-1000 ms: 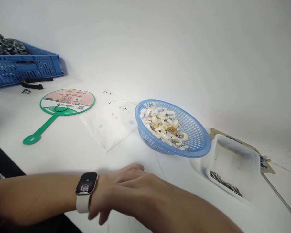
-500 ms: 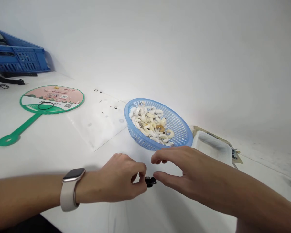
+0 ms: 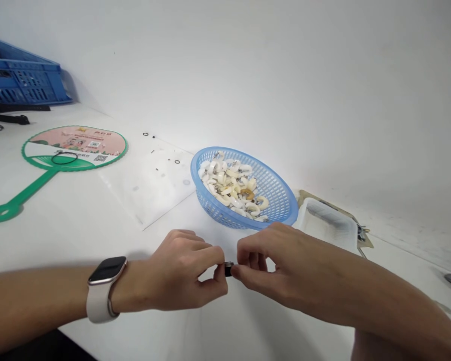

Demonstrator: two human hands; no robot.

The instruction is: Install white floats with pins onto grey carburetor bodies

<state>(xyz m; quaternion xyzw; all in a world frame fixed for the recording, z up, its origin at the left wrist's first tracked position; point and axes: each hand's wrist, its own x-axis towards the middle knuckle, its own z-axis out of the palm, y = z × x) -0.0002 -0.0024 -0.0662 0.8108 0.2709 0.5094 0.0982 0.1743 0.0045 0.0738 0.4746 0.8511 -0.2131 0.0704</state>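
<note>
Between my two hands is a small black part with a silvery edge (image 3: 228, 268), mostly covered by fingers, so its kind is unclear. My left hand (image 3: 190, 268), with a watch (image 3: 107, 271) on its wrist, pinches the part between thumb and index finger. From the other side, my right hand (image 3: 274, 255) closes its thumb and curled fingers on the part's right end. Just beyond the hands stands a blue mesh basket (image 3: 276, 195) holding many white and cream curved pieces (image 3: 229, 188) with thin metal bits; one piece is amber (image 3: 247, 193).
A green-rimmed hand fan (image 3: 75, 145) with a black ring on it lies at left. Behind it are a blue crate (image 3: 30, 80) and black straps (image 3: 7, 118). Tiny rings and bits lie on a clear sheet (image 3: 146, 195). A white tray (image 3: 328, 228) sits right of the basket.
My right hand has closed from an open reach onto the small black part. The left hand keeps its pinch, and the part has risen slightly. The view has shifted a little.
</note>
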